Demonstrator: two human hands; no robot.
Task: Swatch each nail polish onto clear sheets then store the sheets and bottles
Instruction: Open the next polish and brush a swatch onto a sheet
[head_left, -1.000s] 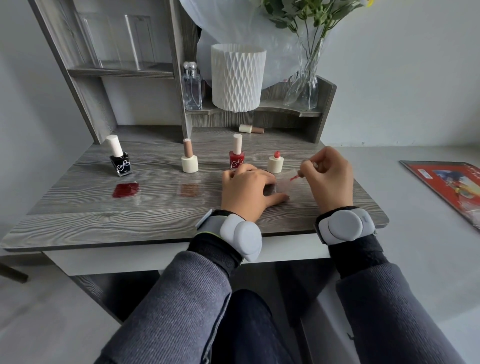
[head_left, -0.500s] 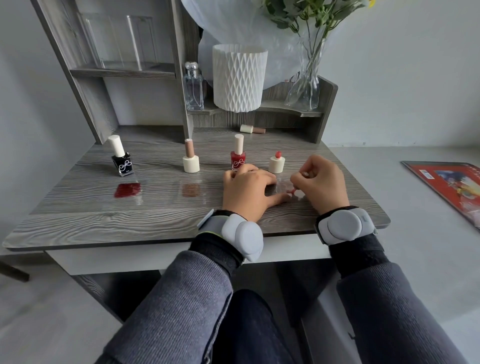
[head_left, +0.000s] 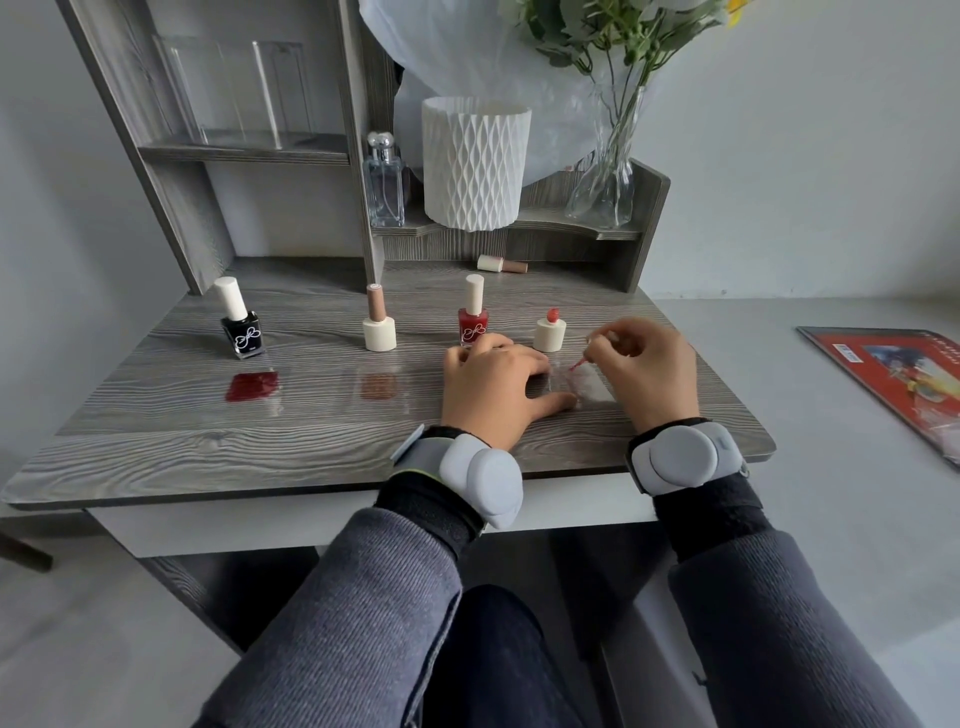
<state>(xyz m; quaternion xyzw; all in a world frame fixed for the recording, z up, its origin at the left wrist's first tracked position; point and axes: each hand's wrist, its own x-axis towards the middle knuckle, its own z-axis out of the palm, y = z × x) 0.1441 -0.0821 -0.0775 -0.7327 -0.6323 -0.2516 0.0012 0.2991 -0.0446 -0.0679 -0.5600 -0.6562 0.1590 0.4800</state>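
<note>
My left hand (head_left: 493, 387) lies flat on the desk, its thumb pressing the left edge of a clear sheet (head_left: 584, 387). My right hand (head_left: 644, 364) pinches a polish brush (head_left: 579, 362) whose red tip touches that sheet. Behind it stands an open cream bottle (head_left: 549, 332) with a red neck. Further left stand a red bottle (head_left: 472, 322), a cream bottle with a brown cap (head_left: 379, 327) and a black bottle (head_left: 240, 327). A dark red swatch sheet (head_left: 252, 387) and a brown swatch sheet (head_left: 379, 385) lie in front of them.
A capped bottle (head_left: 501, 265) lies on its side at the back of the desk. The shelf holds a perfume bottle (head_left: 384, 182), a white ribbed pot (head_left: 475, 161), a glass vase (head_left: 602, 182) and a clear organiser (head_left: 234, 93). A red magazine (head_left: 898, 374) lies far right.
My right hand dipped down to the sheet with the brush, then drew back up and right; the brush tip still touches the sheet. My left hand stayed put.
</note>
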